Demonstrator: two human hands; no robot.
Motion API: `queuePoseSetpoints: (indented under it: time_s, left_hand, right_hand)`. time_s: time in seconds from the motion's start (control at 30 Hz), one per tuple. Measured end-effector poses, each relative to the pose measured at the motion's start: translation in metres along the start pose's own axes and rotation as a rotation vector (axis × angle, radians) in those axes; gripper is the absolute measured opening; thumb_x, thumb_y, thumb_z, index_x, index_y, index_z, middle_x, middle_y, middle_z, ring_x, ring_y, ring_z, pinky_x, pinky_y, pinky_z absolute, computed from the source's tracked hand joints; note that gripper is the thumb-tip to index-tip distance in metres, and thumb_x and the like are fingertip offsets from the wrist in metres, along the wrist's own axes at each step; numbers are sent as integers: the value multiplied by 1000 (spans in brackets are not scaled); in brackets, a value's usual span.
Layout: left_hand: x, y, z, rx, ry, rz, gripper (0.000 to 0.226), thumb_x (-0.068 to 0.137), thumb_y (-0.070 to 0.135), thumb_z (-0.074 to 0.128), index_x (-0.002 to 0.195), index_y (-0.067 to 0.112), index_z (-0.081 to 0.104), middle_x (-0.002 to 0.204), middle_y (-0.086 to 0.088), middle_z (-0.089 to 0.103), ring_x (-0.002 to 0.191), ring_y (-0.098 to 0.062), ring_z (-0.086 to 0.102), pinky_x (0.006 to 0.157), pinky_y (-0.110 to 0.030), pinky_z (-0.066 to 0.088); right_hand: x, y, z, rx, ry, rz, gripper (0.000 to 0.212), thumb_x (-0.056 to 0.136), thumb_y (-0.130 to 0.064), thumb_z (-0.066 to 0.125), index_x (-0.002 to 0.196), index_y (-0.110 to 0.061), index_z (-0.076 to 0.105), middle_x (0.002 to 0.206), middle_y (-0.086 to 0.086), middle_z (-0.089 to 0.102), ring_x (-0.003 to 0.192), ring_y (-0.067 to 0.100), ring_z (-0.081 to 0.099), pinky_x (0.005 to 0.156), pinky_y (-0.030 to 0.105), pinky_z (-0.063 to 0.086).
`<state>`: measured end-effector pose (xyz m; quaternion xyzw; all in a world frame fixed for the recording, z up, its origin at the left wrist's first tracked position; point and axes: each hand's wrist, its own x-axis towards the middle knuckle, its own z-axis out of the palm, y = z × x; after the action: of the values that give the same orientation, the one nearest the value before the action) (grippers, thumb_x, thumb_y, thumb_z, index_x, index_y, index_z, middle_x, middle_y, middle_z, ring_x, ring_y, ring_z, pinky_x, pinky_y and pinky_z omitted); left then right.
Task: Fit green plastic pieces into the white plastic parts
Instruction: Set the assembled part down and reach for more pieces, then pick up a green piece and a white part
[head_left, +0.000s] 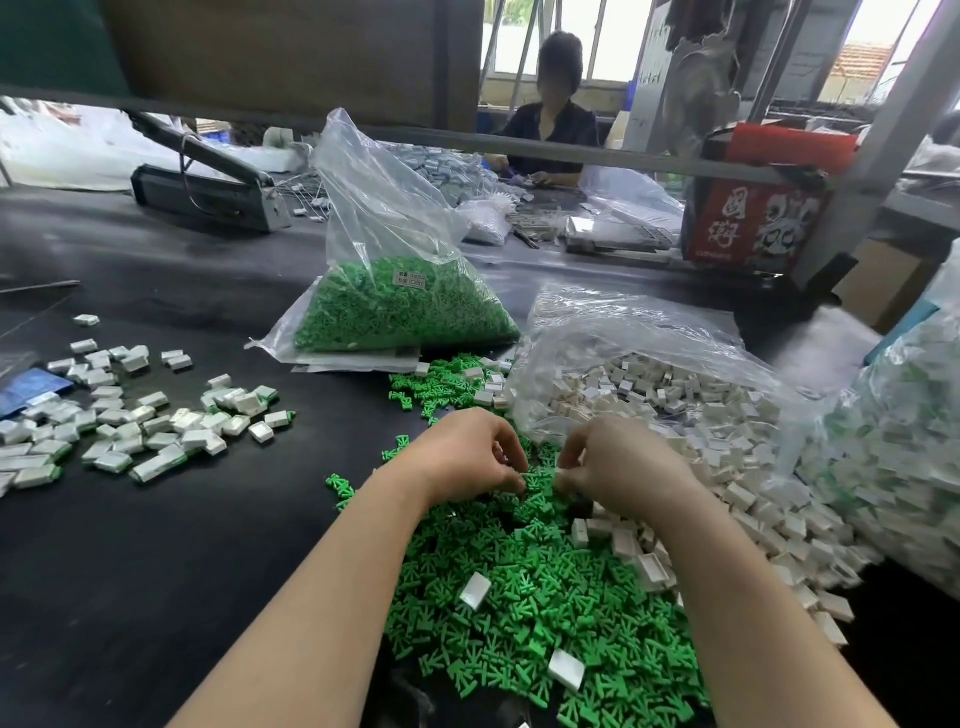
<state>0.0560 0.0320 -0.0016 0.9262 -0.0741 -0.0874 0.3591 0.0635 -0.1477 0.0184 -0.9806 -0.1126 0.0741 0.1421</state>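
The left hand (470, 457) pinches a green piece (532, 479) and the right hand (618, 467) pinches a white part (563, 475); both look tiny, hard and light, best held by the sides.

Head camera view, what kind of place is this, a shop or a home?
Most likely a small factory assembly bench. Bulk bags of green pieces and white parts sit on a black table, finished parts lie piled left, and another worker sits opposite.

Two bare forearms enter from the lower edge of the frame, with no sleeves showing. The left hand (467, 457) and right hand (618, 467) wear no gloves, rings or watch.
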Motion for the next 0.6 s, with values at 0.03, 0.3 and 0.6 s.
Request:
queuePoseSetpoints:
  time_s: [0.03,0.3,0.6]
  left_hand:
    - [0,1,0,-43,5,-6,8,81,33,79,85,30,73,75,12,67,67,-2,63,60,-17,46]
    - [-2,10,-5,-670,-6,-102,30,94,32,64,84,5,72,76,-11,75,54,-13,62,45,-21,47]
    - [-5,-1,-12,-617,25,-128,6,84,8,74,90,5,74,68,-3,71,55,-5,60,49,-16,44]
  right_hand:
    - [1,-1,1,47,52,-20,10,86,-34,73,91,-26,70,89,-10,69,76,7,66,76,33,60]
    - [2,-18,8,339,364,-199,4,84,-21,75,86,-25,73,76,-9,70,68,5,65,62,27,54]
    - [1,-21,13,337,268,-269,16,83,-15,73,89,-29,71,80,-14,68,73,-1,63,72,25,57]
